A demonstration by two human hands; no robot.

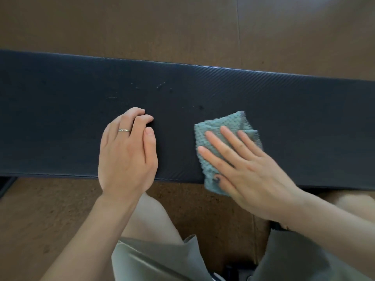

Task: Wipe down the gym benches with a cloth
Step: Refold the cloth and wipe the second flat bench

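A dark padded bench runs across the view from left to right, its top finely ribbed, with a few pale scuffs and small dark specks on the left half. A teal cloth, folded and knobbly in weave, lies on the bench top to the right of centre; its near corner hangs just over the front edge. The right hand lies flat on the cloth, palm down, its fingers straight and a little spread, pressing the fabric against the pad; the thumb rests on the cloth's near corner at the bench edge. The left hand rests on the bare pad, well left of the cloth and not touching it. Its fingers are loosely curled under, the tips bearing on the surface, the thumb lying alongside the forefinger; it holds nothing. A thin ring sits on one of its fingers. Both forearms are bare. Below the bench are the person's bare knees and grey shorts. A brown floor with faint seams lies beyond the bench and beneath it.
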